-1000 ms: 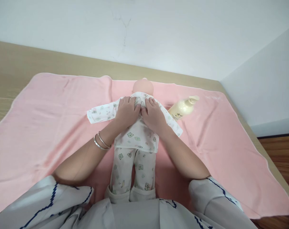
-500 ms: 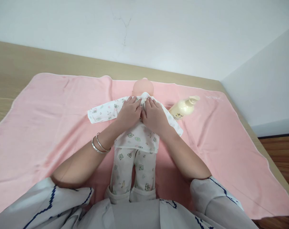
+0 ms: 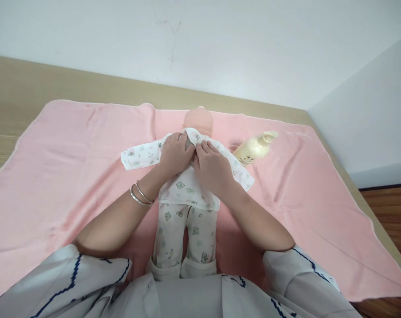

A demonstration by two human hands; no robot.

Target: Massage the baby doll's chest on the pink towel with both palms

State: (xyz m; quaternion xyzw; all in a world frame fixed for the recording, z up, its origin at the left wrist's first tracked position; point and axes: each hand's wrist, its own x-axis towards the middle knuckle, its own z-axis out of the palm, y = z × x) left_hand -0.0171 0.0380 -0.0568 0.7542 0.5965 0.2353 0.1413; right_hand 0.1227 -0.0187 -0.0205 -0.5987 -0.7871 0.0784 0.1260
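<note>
A baby doll lies face up or face down, I cannot tell which, with its head away from me. It wears a white printed shirt and matching trousers. At the collar, my left hand is closed on the shirt's left edge, thumb and fingers bunching the cloth. My right hand is beside it, its fingers bent and pressed together on the shirt front near the neck. Both hands cover the middle of the chest. The sleeves spread out to either side.
A cream pump bottle lies tilted by the doll's right-hand sleeve. Under everything, a pink blanket covers the tan surface. A white wall stands behind.
My hands, earlier lying flatter on the shirt's chest, have curled at the collar. The collar cloth is now lifted and shifted a little to the left.
</note>
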